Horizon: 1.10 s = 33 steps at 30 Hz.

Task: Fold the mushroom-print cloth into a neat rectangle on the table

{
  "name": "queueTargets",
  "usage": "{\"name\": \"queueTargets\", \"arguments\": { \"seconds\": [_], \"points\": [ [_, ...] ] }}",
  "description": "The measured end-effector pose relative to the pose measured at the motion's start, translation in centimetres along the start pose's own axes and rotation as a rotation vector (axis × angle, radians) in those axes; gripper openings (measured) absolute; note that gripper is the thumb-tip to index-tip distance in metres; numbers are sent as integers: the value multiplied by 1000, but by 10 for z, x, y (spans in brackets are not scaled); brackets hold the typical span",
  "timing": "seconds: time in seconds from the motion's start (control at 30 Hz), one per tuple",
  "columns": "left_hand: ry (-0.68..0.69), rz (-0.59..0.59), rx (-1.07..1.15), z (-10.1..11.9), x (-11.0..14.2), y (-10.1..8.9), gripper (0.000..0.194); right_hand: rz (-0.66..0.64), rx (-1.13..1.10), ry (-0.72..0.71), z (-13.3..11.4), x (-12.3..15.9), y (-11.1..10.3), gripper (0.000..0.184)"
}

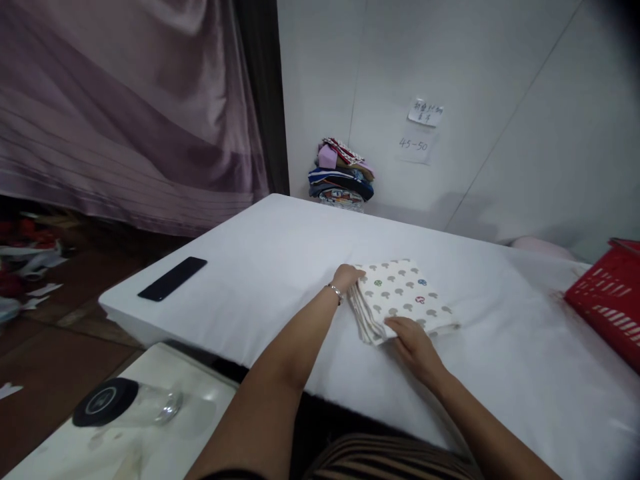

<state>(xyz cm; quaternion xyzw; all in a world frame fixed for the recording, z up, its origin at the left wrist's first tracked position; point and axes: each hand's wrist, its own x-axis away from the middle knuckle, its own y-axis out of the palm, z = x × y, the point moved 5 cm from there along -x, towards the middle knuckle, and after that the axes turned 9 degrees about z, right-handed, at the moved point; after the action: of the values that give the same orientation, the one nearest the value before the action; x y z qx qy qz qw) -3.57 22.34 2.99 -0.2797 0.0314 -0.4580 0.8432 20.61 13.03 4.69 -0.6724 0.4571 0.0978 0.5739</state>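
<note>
1. Folded cloth (400,288), white with a mushroom print, right of centre in the frame; its layers show along the left edge.
2. Left hand (346,275), at the cloth's upper-left corner: thumb on top, fingers apparently pinching the layers, their tips hidden.
3. Right hand (413,341), at the lower edge: fingers grasp it, thumb uppermost.
4. Probable faults: uneven pull between the hands could skew the stacked layers; a loose pinch could let the inner ones slip out of line.
5. White-covered table (280,253), beneath the cloth; wrinkles in its cover, at right, could snag or shift a dragged edge.
6. Periphery: dark flat object (173,279), left; red basket (607,300), right edge; fabric pile (343,175), upper centre.
</note>
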Motion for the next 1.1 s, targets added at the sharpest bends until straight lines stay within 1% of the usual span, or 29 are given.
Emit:
{"name": "queueTargets", "arguments": {
  "seconds": [0.07,0.1,0.13,0.3,0.43,0.53,0.6,0.7,0.8,0.93,1.03,1.1],
  "points": [
    [-5,5,57,1,-3,0,19,34,-37,95,4,-1,-1,31],
    [-6,14,79,0,-4,-1,19,37,-45,114,4,-2,-1,30],
    [-9,24,93,-2,-5,-3,18,31,-42,108,3,-2,0,29],
    [-28,68,107,-14,0,-6,17,-22,43,-36,-11,-1,6,32],
    [6,80,161,-13,3,-5,21,-41,60,-60,-15,0,8,34],
    [27,79,152,-12,3,-5,23,-72,56,-46,-16,0,9,33],
    [38,69,120,-12,4,-6,24,-76,40,-16,-16,-1,9,32],
    [73,37,72,-12,8,-7,33,-83,1,17,-18,-2,8,33],
    [97,-33,-17,-10,15,-7,40,-93,-23,33,-23,-3,7,35],
    [138,-141,-193,-6,25,-5,36,-93,3,57,-27,-4,9,36],
    [155,-134,-176,-3,25,-7,31,-52,13,45,-29,-4,12,33],
    [149,-114,-161,-4,25,-8,30,-47,15,21,-31,-3,15,32]
  ]
}}
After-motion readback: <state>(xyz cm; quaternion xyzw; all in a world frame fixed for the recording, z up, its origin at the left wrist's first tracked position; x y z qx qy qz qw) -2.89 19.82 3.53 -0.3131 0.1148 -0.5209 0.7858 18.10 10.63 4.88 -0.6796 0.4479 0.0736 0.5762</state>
